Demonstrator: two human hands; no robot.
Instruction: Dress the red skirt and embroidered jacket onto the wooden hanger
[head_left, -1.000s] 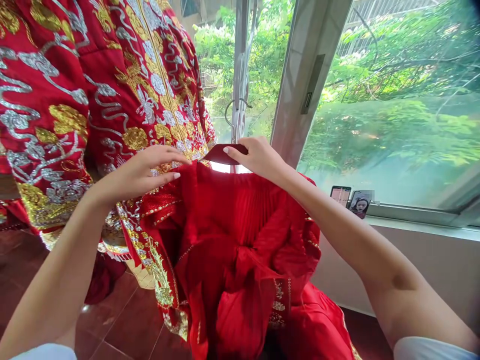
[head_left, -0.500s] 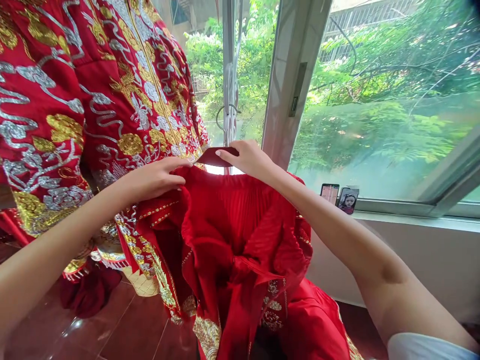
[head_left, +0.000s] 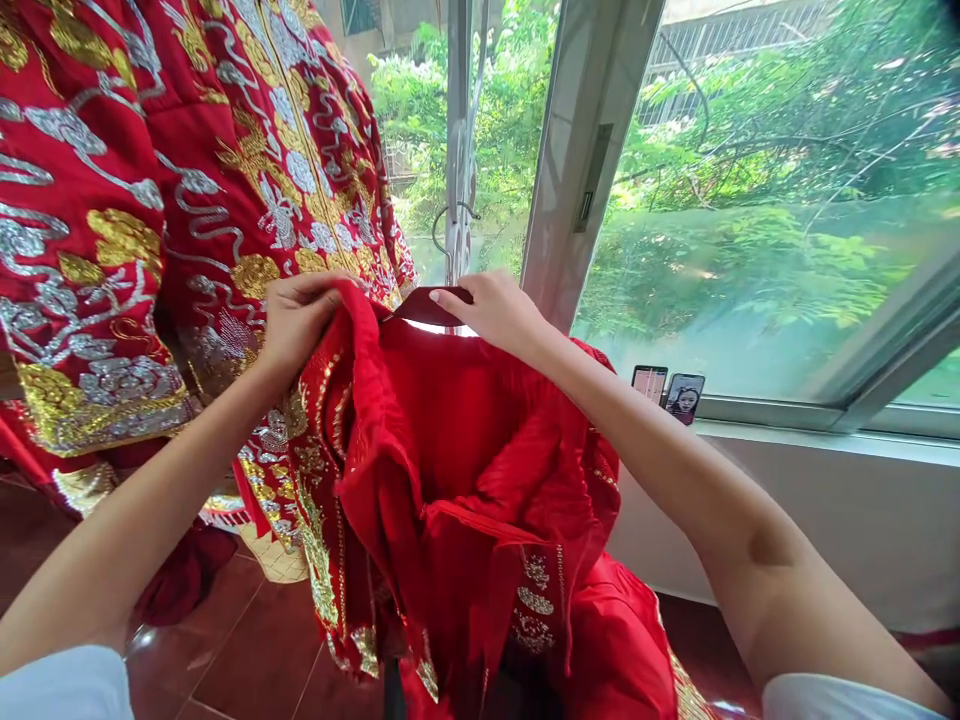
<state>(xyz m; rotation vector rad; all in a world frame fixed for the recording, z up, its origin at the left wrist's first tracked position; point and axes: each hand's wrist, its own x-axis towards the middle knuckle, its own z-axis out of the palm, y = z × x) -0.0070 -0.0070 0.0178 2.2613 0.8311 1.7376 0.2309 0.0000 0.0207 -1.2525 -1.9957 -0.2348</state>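
Note:
A dark red hanger with a metal hook spans the middle of the view. My right hand is closed around its right part, thumb along the front. Pinched in my left hand is the upper left edge of a red skirt with a gathered waistband and gold and silver trim. The skirt's waist lies against the hanger, its opening facing me. Its folds hang down below both hands. Most of the hanger's right end is hidden by my right hand and the cloth.
A red jacket with gold and silver embroidery hangs at the left. Two phones lean on the window sill at the right. Behind stands a window frame. Dark red cloth lies on the tiled floor.
My left hand has gone from lying beside the hanger's end to gripping the skirt's edge and lifting it up. My right hand stays on the hanger.

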